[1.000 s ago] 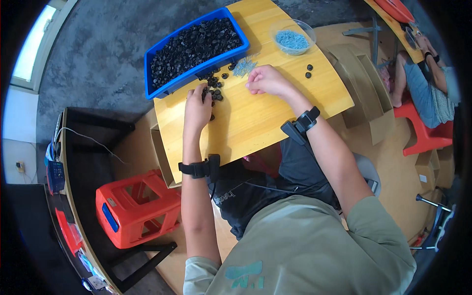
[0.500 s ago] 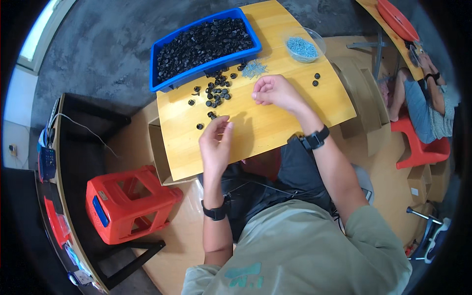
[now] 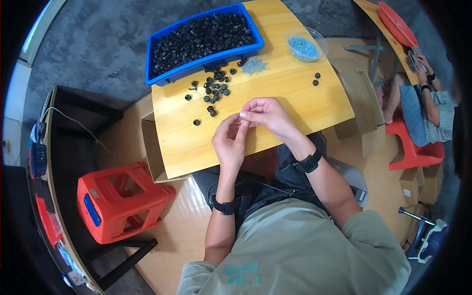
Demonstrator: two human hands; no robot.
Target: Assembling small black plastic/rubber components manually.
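My left hand [image 3: 230, 140] and my right hand [image 3: 268, 117] meet over the near part of the wooden table [image 3: 182, 152], fingertips together. Both are closed in a pinch, and whatever sits between the fingers is too small or too hidden to make out. Beyond them lie several loose round black plastic pieces [image 3: 216, 88]. A small heap of thin silvery screws or nails [image 3: 254, 66] rests beside these. Behind stands a blue tray [image 3: 211, 63] filled with many more black pieces [image 3: 206, 39].
A clear round tub [image 3: 322, 44] of small metal fasteners stands at the far right of the table. Two black pieces [image 3: 316, 78] lie near the right edge. On the floor at left is a red stool [image 3: 118, 196]. Another person [image 3: 427, 98] sits at the right by a second table.
My hands were apart and have come together at the fingertips. The right moved nearer and left; the left moved a little right and nearer.
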